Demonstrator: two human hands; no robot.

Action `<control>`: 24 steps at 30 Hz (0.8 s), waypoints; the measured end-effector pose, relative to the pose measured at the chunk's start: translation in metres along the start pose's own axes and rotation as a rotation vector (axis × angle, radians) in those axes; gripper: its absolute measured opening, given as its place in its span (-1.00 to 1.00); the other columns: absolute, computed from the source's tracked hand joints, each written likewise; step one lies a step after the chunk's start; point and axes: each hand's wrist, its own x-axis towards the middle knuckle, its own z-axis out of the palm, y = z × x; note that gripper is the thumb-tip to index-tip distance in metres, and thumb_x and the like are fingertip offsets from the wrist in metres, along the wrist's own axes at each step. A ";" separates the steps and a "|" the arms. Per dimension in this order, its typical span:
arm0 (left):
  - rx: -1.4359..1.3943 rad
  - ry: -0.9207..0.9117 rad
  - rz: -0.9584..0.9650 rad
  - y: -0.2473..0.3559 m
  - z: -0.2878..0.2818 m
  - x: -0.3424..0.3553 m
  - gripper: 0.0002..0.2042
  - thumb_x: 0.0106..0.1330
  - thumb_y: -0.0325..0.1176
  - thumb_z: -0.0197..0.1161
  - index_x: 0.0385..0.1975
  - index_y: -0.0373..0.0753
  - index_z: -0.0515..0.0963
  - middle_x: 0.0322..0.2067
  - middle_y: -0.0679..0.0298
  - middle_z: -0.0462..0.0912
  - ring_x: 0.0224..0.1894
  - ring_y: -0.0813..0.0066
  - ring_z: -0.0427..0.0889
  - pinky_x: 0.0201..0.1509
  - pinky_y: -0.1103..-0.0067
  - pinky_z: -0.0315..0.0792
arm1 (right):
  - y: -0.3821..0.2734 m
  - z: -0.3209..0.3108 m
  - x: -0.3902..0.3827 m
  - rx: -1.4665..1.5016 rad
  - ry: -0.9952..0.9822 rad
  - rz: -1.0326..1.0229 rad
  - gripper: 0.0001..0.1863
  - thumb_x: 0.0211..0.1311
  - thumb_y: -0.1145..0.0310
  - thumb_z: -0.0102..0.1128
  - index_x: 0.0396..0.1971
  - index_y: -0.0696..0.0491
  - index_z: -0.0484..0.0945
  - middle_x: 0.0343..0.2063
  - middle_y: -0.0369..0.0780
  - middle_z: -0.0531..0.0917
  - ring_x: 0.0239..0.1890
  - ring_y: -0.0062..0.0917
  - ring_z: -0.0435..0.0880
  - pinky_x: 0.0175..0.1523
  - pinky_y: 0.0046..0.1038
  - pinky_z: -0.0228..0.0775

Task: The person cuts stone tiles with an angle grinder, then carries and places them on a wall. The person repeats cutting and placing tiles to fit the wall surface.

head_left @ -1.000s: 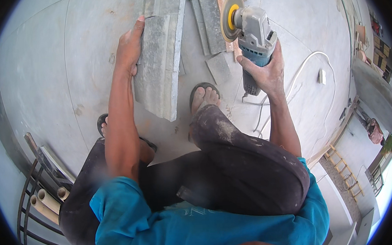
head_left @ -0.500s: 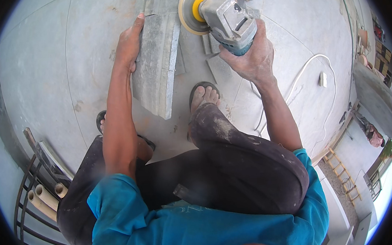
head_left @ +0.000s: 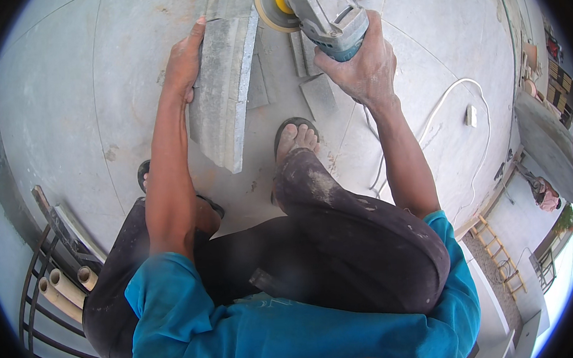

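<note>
Head view: a long grey stone slab [head_left: 219,101] lies in front of the person, its near end pointing toward the gap between the feet and its far end running out at the upper edge. Its upper face is dusty and streaked; the right edge is paler. A seam crosses it near the thumb tip. Whether the whole underside bears on the floor cannot be told.

Left hand [head_left: 184,64]: clamped on the slab's left edge, thumb pointing away from the person along it; most of the fingers are hidden.

Right hand [head_left: 366,69]: wrapped around the body of a grinder [head_left: 329,19], thumb on its left side. Dust coats both the hand and the tool. A round disc [head_left: 268,13] with a yellow centre is fitted and partly cut off by the upper edge. It stands at the slab's right edge; contact cannot be confirmed.

Between slab and grinder lie a flat grey piece [head_left: 257,82] and, farther right, a small dark tile [head_left: 319,98], both on the pale floor [head_left: 133,37]. To the right, a white cord [head_left: 437,107] curves around a small white block [head_left: 471,116].

The right foot [head_left: 295,141] wears a dark sandal and stands just short of the tile. The trousers [head_left: 357,253] are dark with pale dust marks; the shirt [head_left: 296,339] is blue.

At the outer left, three pale tubes [head_left: 62,299] lie beside a black curved rail [head_left: 27,319]. At the far right stands a wooden ladder [head_left: 498,253].
</note>
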 end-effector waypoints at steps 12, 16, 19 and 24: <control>0.037 0.000 0.026 0.002 -0.001 -0.004 -0.20 0.36 0.35 0.11 0.15 -0.41 0.57 0.06 -0.03 0.63 0.13 0.24 0.57 0.22 0.39 0.40 | -0.003 -0.002 -0.001 -0.009 -0.027 -0.004 -0.19 -0.04 0.09 0.48 0.14 0.16 0.28 -0.24 0.02 0.72 -0.29 -0.19 0.80 -0.14 -0.25 0.66; 0.007 -0.011 0.028 0.002 0.001 -0.004 -0.21 0.37 0.34 0.11 0.11 -0.43 0.58 0.02 -0.01 0.65 0.09 0.25 0.58 0.19 0.42 0.41 | 0.000 -0.003 0.005 -0.056 -0.019 0.050 -0.20 -0.04 0.09 0.48 0.12 0.15 0.28 -0.23 0.00 0.72 -0.27 -0.21 0.80 -0.14 -0.26 0.65; -0.003 -0.003 0.049 0.001 0.002 -0.004 -0.22 0.36 0.33 0.12 0.09 -0.44 0.59 0.00 -0.01 0.65 0.05 0.26 0.59 0.17 0.42 0.42 | 0.000 -0.002 0.004 -0.045 -0.006 -0.007 -0.20 -0.04 0.09 0.49 0.12 0.16 0.29 -0.24 -0.01 0.72 -0.27 -0.22 0.79 -0.14 -0.26 0.65; 0.038 0.010 0.030 0.000 0.002 -0.004 -0.22 0.36 0.34 0.13 0.07 -0.44 0.60 -0.04 0.00 0.66 0.05 0.27 0.59 0.16 0.43 0.42 | -0.001 -0.001 0.004 -0.005 -0.034 0.034 -0.19 -0.05 0.09 0.49 0.12 0.16 0.28 -0.25 -0.01 0.71 -0.26 -0.21 0.79 -0.13 -0.26 0.64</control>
